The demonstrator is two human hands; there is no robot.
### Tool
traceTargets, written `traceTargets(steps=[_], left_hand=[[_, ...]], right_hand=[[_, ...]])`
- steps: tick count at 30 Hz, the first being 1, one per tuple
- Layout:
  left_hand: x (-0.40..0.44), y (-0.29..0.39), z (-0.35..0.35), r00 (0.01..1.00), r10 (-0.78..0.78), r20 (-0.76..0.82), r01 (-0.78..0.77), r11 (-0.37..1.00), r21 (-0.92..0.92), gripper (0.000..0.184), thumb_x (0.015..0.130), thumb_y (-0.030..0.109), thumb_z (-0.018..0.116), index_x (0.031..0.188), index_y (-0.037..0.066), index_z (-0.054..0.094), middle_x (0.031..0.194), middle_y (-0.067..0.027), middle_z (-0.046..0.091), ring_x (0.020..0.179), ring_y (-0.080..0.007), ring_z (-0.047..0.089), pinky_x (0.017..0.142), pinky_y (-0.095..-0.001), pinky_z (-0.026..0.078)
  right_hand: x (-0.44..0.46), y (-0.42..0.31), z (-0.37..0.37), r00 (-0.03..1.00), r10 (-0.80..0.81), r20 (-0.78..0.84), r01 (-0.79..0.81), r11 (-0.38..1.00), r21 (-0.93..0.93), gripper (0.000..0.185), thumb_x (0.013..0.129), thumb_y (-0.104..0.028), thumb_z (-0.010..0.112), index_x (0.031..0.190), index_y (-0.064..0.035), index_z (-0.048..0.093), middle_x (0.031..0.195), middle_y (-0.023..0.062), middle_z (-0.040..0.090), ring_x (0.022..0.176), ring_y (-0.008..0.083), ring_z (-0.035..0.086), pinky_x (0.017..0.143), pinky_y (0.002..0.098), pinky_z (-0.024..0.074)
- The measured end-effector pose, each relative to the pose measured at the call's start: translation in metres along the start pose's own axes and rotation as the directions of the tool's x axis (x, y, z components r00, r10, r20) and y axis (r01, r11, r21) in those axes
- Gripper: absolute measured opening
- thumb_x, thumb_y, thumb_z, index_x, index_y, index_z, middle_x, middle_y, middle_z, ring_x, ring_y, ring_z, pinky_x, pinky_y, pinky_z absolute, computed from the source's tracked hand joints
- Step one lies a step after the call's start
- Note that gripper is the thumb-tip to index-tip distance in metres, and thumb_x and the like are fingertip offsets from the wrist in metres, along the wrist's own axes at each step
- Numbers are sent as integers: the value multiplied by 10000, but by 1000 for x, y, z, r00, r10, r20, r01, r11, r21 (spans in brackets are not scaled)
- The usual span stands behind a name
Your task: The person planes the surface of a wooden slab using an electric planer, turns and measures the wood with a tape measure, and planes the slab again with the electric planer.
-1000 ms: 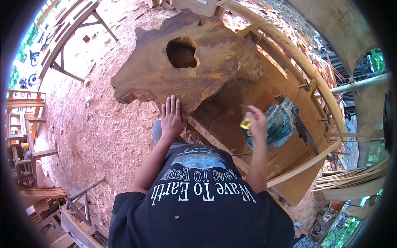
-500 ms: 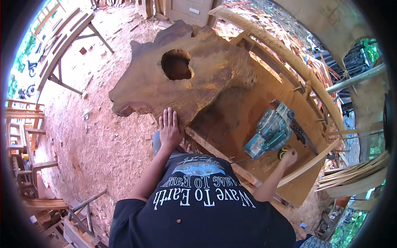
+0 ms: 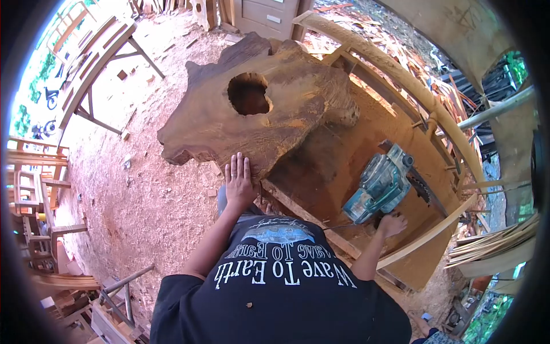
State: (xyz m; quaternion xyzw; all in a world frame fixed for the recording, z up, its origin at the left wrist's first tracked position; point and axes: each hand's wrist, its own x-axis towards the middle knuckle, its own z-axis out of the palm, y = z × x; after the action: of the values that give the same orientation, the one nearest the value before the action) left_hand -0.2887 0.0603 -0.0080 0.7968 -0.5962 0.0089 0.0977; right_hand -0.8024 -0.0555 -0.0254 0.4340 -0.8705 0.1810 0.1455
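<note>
My left hand (image 3: pixel 239 180) lies flat, fingers extended, on the near edge of a thick, irregular wooden slab (image 3: pixel 275 129). A large rough hole (image 3: pixel 250 94) goes into the slab's face. My right hand (image 3: pixel 392 225) is low over the board at the rear end of a teal chainsaw (image 3: pixel 375 189), its fingers looking loosely apart. A small dark object (image 3: pixel 376 218) is beside that hand, partly hidden; I cannot make out what it is. The chainsaw lies on its side, its bar and chain (image 3: pixel 421 188) pointing right.
A sawdust-covered board (image 3: pixel 424 252) supports the slab and saw. A curved wooden rail (image 3: pixel 401 74) runs along its far side. Bundled thin strips (image 3: pixel 492 243) are at right. A wooden bench (image 3: pixel 94 71) stands on the shaving-covered ground (image 3: pixel 132 212) at left.
My right hand has moved left and slightly down, closer to the chainsaw's rear. The yellow-and-black tape measure at that hand no longer shows its yellow. My left hand stays on the slab.
</note>
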Motion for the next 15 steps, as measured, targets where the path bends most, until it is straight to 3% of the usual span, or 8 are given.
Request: traceTargets(steps=[1,3,6,7,10,11,14,15], left_hand=[[1,1,-4,1000,-3,0,3,1000,-11,958,820,485,704,1529,-27,314,1637,-238,209,1537,-385,143,1237,-524,116],[2,6,-25,1000,-18,22,20,995,-100,912,849,497,671,1519,-28,341,1643,-219,211,1538,-367,150,1242,-509,116],[2,0,-25,1000,-14,13,16,989,-148,859,890,523,635,1506,-18,380,1641,-197,235,1536,-347,171,1242,-492,129],[3,-3,-20,1000,-13,-1,13,988,-151,843,903,533,626,1502,-13,394,1639,-191,246,1534,-342,180,1241,-487,135],[1,-5,-14,997,-16,-80,1,985,-175,749,925,462,624,1492,13,428,1616,-179,312,1517,-345,238,1227,-484,169],[1,-4,-15,994,-15,-108,-3,987,-164,719,937,454,615,1485,23,441,1609,-175,330,1510,-344,255,1219,-485,186],[2,-4,-11,991,-10,-132,-7,991,-132,709,934,454,622,1470,19,457,1597,-181,350,1501,-346,275,1217,-484,195],[4,-4,-11,990,-8,-141,-11,991,-136,708,930,452,627,1463,16,464,1590,-183,361,1497,-348,285,1216,-484,200]], right_hand=[[8,-18,-20,994,84,75,-98,975,201,357,951,-284,551,1030,36,689,1069,257,645,1048,453,587,897,521,487],[14,-53,-53,939,200,280,-325,784,529,434,994,-317,513,1092,71,680,1086,274,652,1063,456,596,921,515,483],[10,-73,-50,955,181,237,-293,717,633,471,1016,-345,481,1102,72,683,1070,307,656,1041,479,586,882,543,467],[4,-76,-44,993,108,-49,-68,858,509,487,1014,-348,481,1070,99,667,991,314,665,922,498,619,829,550,477],[-5,-101,-66,982,-26,-187,96,921,377,494,1016,-346,486,1016,120,652,962,303,670,852,499,629,802,548,493],[-6,-104,-56,999,-7,-54,38,799,600,486,1016,-378,521,1044,96,623,903,239,673,769,402,652,701,474,531],[-19,-131,-56,913,209,351,-407,520,750,535,1011,-438,545,1106,87,578,825,178,656,678,283,649,578,382,522],[-16,-132,-62,912,199,358,-402,598,694,507,992,-399,613,1149,78,542,756,130,621,560,198,602,475,326,477]])
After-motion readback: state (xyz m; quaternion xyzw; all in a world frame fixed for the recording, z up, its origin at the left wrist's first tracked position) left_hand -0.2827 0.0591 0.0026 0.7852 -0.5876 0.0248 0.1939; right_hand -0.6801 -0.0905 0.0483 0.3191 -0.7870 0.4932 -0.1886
